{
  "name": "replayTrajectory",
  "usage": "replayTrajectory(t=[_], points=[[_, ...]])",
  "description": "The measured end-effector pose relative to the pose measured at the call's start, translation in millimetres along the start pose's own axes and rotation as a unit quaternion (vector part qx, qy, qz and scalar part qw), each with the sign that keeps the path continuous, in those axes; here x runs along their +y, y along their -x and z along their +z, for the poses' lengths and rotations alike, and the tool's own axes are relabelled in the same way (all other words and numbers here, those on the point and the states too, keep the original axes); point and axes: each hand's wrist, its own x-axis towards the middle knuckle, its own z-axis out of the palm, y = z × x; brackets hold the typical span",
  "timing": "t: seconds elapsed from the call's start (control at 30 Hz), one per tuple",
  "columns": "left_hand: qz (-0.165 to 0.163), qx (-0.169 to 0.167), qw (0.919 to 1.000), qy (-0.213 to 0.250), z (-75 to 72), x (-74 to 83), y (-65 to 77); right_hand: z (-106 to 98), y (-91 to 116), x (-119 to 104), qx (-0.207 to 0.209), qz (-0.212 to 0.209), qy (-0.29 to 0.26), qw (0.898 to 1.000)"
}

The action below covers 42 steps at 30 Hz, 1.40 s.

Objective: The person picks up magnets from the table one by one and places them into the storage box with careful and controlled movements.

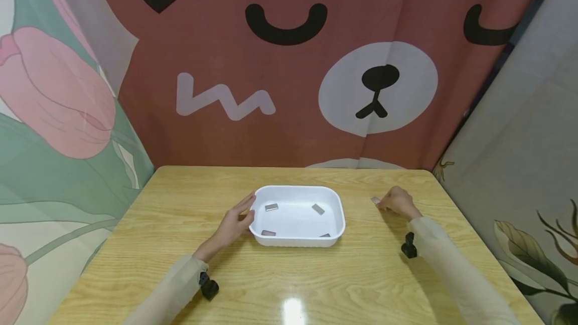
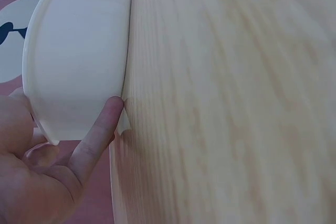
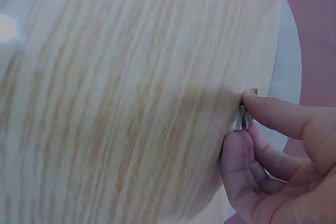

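A white rectangular tray (image 1: 295,241) stands on the table, with several small flat silver metal pieces (image 1: 318,209) spread around its floor. At the tray's left end is my left hand (image 1: 234,222), its fingers touching the rim and outer wall. One straight finger (image 2: 100,135) of it lies along the wall's lower edge in the left wrist view. To the right of the tray, my right hand (image 1: 399,202) pinches another small silver metal piece (image 1: 376,200) at the tabletop. In the right wrist view, fingertips partly cover this metal piece (image 3: 242,118).
The wooden table (image 1: 289,275) has its back edge against a curtain (image 1: 289,139) with a bear print. Patterned cloth hangs at both sides. A small black device (image 1: 209,286) is on the left wrist, and a similar black device (image 1: 409,246) on the right.
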Motion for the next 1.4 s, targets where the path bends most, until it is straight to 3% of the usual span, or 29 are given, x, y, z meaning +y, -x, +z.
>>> replayTrajectory(t=[0.5,0.77,1.4], points=[[-0.002,-0.002,1.0,-0.002,0.2,-1.9,-0.6,2.4,4.3,0.3,0.057,-0.011,0.001,0.998],[0.003,0.0,1.0,-0.002,0.5,-0.5,0.3,5.1,2.7,1.4,0.067,-0.008,-0.007,0.998],[-0.001,0.001,1.0,-0.009,0.9,-1.5,0.0,8.0,5.3,4.1,0.083,-0.042,-0.016,0.996]])
